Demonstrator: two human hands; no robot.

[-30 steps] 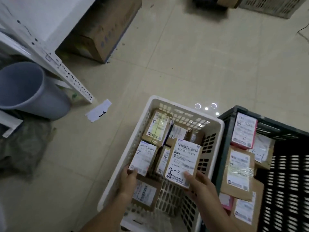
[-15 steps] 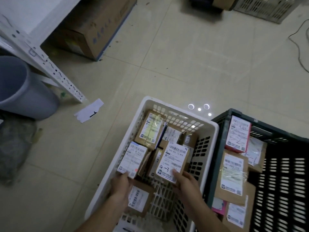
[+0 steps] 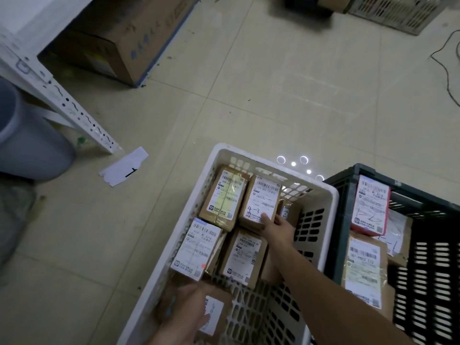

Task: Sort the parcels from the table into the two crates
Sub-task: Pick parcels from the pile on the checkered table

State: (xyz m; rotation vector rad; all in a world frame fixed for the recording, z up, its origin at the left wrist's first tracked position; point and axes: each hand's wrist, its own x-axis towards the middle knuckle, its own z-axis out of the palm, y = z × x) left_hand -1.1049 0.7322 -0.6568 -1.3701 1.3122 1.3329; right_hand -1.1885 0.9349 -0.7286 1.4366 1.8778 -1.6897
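Now | R grip (image 3: 278,226) pinches 4-3 parcel (image 3: 261,200) | L grip (image 3: 189,312) blurred, on brown parcel (image 3: 214,312), hold unclear

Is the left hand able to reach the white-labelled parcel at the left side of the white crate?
Probably yes. The left hand rests on a brown parcel just below the white-labelled parcel, which lies uncovered in the white crate.
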